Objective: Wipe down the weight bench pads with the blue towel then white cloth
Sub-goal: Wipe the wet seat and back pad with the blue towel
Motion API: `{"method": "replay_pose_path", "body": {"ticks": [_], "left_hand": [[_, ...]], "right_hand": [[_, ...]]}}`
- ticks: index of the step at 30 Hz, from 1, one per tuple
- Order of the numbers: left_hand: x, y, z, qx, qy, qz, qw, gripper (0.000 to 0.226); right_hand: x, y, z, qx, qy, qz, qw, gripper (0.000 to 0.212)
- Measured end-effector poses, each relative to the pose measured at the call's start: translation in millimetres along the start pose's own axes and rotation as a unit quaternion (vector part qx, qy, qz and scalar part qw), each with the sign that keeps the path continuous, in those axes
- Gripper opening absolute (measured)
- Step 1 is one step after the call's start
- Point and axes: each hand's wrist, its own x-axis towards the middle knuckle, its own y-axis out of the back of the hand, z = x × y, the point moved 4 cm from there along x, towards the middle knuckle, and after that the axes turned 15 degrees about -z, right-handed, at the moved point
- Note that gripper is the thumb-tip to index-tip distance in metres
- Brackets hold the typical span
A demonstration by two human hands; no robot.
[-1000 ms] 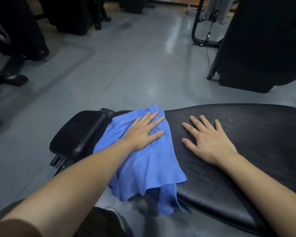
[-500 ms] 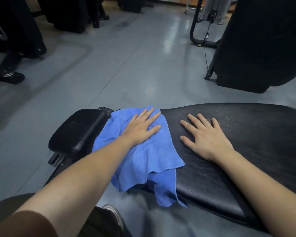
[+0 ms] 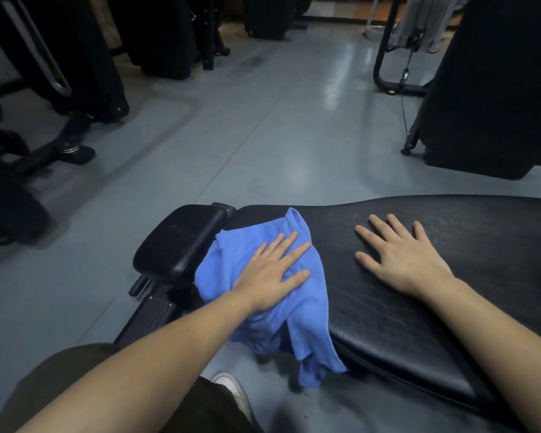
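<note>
Left hand (image 3: 274,271), fingers flat and spread, presses the towel (image 3: 263,295) onto the left end of the long pad (image 3: 419,307); right hand (image 3: 402,256) rests flat on bare pad, holding nothing. The towel's near corner overhangs the pad's near edge, so a stroke toward that edge could drag it to the floor (image 3: 263,135). Open pad lies right; the small pad (image 3: 181,242) abuts left. No white cloth visible.

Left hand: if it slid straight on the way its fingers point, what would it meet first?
The left hand points up-right across the blue towel. Past the towel's edge lies only bare bench pad, then probably its far edge; the right hand looks off that line.
</note>
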Motion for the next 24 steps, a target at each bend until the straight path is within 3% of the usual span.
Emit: {"method": "replay_pose_path", "body": {"ticks": [5,11,24], "left_hand": [[15,9,-13,-0.031,0.017,-0.007,0.999,0.065],[45,24,-39,-0.045,0.054,-0.004,0.998,0.061],[67,41,-61,-0.034,0.090,0.002,0.995,0.061]], "right_hand": [[5,2,-14,0.023,-0.016,-0.013,1.000,0.071],[24,-2,-62,0.018,0.050,0.006,0.999,0.072],[26,-5,-63,0.019,0.040,0.013,0.999,0.082]]}}
